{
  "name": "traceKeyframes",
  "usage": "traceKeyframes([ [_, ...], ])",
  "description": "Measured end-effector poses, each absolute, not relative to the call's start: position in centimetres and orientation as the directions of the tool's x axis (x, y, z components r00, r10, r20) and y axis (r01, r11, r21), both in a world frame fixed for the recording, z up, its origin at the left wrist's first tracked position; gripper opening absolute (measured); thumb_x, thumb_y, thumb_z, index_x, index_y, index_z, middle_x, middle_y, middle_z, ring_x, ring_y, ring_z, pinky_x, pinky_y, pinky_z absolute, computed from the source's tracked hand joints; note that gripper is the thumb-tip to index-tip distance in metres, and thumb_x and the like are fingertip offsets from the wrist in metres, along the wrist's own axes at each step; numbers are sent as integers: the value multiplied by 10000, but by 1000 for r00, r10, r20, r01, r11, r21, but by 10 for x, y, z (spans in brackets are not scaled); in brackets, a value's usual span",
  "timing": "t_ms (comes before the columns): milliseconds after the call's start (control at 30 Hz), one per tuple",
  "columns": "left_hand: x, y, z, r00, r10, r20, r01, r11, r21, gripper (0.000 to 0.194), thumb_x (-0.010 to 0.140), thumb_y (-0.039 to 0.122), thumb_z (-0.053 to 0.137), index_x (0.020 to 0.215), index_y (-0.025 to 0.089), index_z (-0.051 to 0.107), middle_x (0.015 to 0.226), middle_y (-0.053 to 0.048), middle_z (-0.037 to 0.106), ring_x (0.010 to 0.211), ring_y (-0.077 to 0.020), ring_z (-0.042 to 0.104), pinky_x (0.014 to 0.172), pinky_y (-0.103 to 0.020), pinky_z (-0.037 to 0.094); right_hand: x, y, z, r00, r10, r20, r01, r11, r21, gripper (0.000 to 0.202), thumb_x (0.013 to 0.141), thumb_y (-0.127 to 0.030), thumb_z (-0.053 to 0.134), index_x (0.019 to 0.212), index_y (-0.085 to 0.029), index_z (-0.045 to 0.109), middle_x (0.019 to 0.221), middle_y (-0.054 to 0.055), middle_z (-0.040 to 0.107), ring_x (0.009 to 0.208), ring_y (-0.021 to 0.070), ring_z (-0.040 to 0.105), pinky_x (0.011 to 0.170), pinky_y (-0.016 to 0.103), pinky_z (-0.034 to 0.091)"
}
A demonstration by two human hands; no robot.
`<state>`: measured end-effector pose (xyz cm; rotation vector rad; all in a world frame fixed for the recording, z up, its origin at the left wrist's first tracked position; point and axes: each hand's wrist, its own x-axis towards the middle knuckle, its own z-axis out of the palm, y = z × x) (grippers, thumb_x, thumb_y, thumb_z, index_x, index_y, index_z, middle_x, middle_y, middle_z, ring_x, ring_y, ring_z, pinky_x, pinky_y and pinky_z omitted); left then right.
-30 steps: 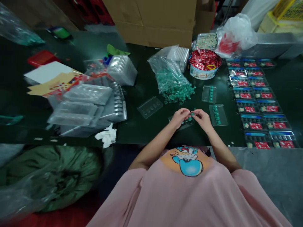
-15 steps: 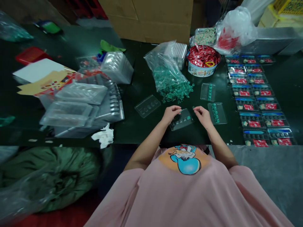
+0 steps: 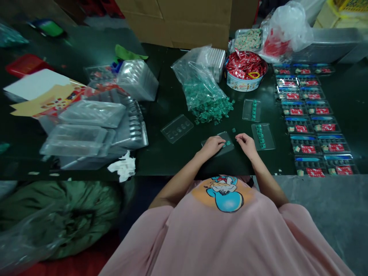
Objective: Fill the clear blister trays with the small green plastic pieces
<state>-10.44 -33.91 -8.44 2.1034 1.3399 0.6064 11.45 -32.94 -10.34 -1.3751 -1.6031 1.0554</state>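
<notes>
A clear plastic tray [image 3: 229, 148] lies in front of me, with green pieces in its row of small hollows. My left hand [image 3: 212, 147] covers the tray's left part, its fingertips pinched at a small green piece [image 3: 224, 144]; another green piece [image 3: 228, 143] sits beside it. Just off the tray's right edge, my right hand [image 3: 246, 145] has its thumb and forefinger drawn together; whatever they hold is too small to see. A loose green piece [image 3: 234, 130] lies on the table above the right fingertips. To the right, two clear trays [image 3: 269, 138] each hold a column of green pieces.
Green pieces [image 3: 214, 111] spill from a clear bag [image 3: 198, 90]. Behind stands a round tin [image 3: 244, 85] of red packets. Rows of filled trays [image 3: 312, 125] line the right; stacked clear trays [image 3: 86, 136] and an unfilled tray [image 3: 177, 128] lie left.
My left hand has come down onto the tray, its fingers now at the green pieces. The right hand has drawn slightly nearer me, leaving a green piece on the table. The view has shifted slightly.
</notes>
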Motion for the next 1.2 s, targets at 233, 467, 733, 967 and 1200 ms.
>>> traceKeyframes([
  [233,-105,-340,-98,437,899,35,711,-368,598,213,843,186,626,1012,216,753,1008,-74,718,936,-194,668,877,-302,508,116,-327,-109,-130,991,44,357,88,-930,235,849,-373,540,919,-182,659,874,53,692,786,180,630,759,306,480],
  [467,-94,-336,-105,463,881,93,711,-433,554,253,866,139,568,1044,196,739,1025,-88,696,935,-188,662,853,-292,513,107,-296,-111,-129,971,200,504,238,-830,286,838,-236,536,1091,-182,658,1073,103,637,822,187,615,816,350,507],
  [733,-92,-328,-98,339,917,208,613,-383,691,341,801,164,681,1140,186,700,1102,-107,679,997,-212,656,913,-342,518,93,-274,-97,-155,978,137,625,205,-754,213,789,-174,559,953,-168,696,939,88,614,770,196,589,818,371,491],
  [967,-102,-326,-75,157,897,414,411,-441,798,315,852,222,647,1163,194,684,1154,-101,679,1018,-185,653,915,-341,518,68,-298,-79,-257,966,-35,10,-34,-999,274,726,-388,708,913,-215,608,805,-7,630,747,139,592,741,291,490],
  [1200,-111,-334,-78,160,931,327,451,-364,815,241,833,218,667,1066,183,716,988,-75,725,846,-162,675,790,-295,536,72,-309,-81,-244,968,-50,7,-50,-999,273,732,-414,713,877,-210,604,765,-22,615,697,119,567,698,263,458],
])
